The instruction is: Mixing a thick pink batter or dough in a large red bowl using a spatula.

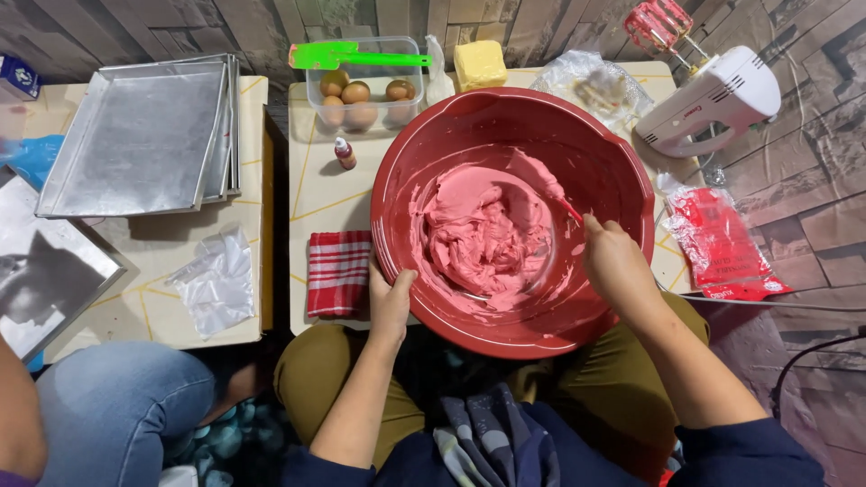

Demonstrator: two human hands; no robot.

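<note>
- your left hand [390,302] is clasped on the near-left rim of the red mixing bowl [622,176], thumb over the edge, fingers hidden under it.
- your right hand [615,261] is closed round the handle of a spatula [552,188], which is coated in pink and dips into the batter.
- the pink batter [483,239] lies heaped in the middle of the bowl, smeared up the near and left walls.
- the bowl sits at the near edge of the low table [316,185], partly over your lap.
- just left of the bowl lies a folded red striped cloth [338,273], near your left hand.
- far of it stands a small dropper bottle of red colouring [345,153].
- at the far edge, a clear tub of eggs [363,95] has a green spatula [347,56] across its top; a yellow block of butter [479,63] is to its right.
- a white hand mixer [717,99] with red beaters lies far right; a red plastic packet [722,242] lies near it.
- on the left table are stacked metal baking trays [140,135] and a crumpled clear bag [216,281].
- another person's knee in jeans [117,406] shows at near left.
</note>
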